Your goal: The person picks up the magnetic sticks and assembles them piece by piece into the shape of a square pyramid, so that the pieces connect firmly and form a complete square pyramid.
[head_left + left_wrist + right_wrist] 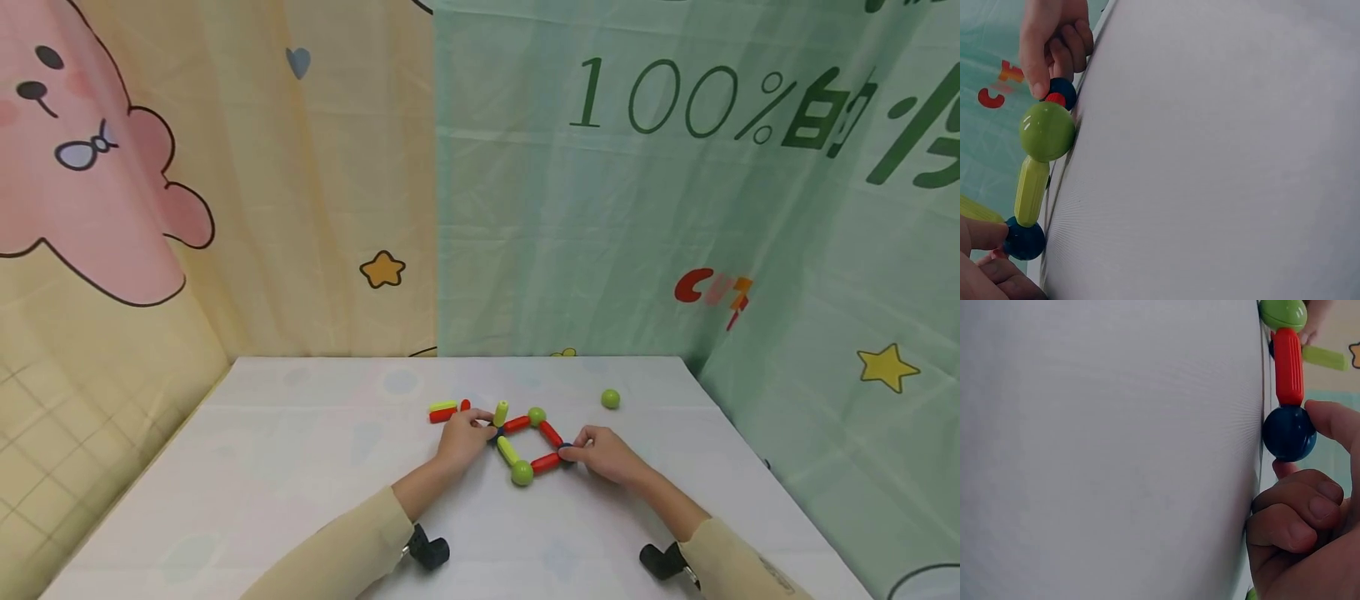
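Note:
A four-sided ring of magnetic building rods and balls lies on the white table point(300, 483). My left hand point(462, 440) pinches the dark blue ball point(1025, 240) at its left corner, where a yellow-green rod point(500, 413) sticks upward. At the right corner, another dark blue ball point(1289, 434) is held between thumb and index finger of my right hand point(609, 455). Green balls form the near corner point(522, 473) and the far corner point(536, 415). Red rods point(545, 462) make three sides; a yellow-green rod point(1032, 190) makes the near-left one.
Beyond my left hand lie a loose red rod point(442, 416), a yellow-green rod point(442, 406) and another red piece point(466, 404), partly hidden. A single green ball point(611, 398) sits at the back right. Printed curtains point(525, 250) hang behind the table.

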### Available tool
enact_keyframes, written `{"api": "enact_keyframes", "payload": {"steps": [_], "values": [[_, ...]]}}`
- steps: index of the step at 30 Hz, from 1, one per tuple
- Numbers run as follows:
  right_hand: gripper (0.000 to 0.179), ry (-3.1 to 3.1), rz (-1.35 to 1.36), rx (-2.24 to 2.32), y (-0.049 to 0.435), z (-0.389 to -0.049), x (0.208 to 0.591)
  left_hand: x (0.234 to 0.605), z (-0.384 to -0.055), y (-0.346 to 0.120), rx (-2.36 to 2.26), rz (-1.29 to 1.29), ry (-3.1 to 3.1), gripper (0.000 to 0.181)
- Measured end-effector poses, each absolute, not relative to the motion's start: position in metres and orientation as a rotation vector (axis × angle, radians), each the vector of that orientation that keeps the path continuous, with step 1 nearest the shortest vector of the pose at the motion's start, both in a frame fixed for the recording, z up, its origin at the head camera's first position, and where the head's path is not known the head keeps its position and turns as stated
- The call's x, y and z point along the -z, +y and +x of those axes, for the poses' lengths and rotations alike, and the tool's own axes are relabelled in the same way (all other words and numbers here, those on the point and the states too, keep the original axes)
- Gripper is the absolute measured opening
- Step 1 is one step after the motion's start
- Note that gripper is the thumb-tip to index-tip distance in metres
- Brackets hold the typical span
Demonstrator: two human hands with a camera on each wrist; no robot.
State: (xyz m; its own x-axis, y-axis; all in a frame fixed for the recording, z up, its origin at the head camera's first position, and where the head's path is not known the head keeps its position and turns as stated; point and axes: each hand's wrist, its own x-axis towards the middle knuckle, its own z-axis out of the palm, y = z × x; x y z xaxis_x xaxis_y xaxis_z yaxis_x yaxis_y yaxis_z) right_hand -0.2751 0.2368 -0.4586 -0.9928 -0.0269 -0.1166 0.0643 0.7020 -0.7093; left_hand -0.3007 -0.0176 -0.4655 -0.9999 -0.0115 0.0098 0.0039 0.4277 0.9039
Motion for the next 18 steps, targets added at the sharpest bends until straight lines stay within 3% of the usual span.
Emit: {"api": "enact_keyframes", "payload": {"steps": [10,18], "values": [[0.033,2.783,0.043,1.1,0.226,-0.251,0.455,0.463,-0.306,-0.012,1.692,0.034,-2.631,0.019],[0.039,2.807,0.068,1.092,0.229,-0.258,0.454,0.465,-0.308,-0.012,1.711,0.018,-2.632,0.021]]}}
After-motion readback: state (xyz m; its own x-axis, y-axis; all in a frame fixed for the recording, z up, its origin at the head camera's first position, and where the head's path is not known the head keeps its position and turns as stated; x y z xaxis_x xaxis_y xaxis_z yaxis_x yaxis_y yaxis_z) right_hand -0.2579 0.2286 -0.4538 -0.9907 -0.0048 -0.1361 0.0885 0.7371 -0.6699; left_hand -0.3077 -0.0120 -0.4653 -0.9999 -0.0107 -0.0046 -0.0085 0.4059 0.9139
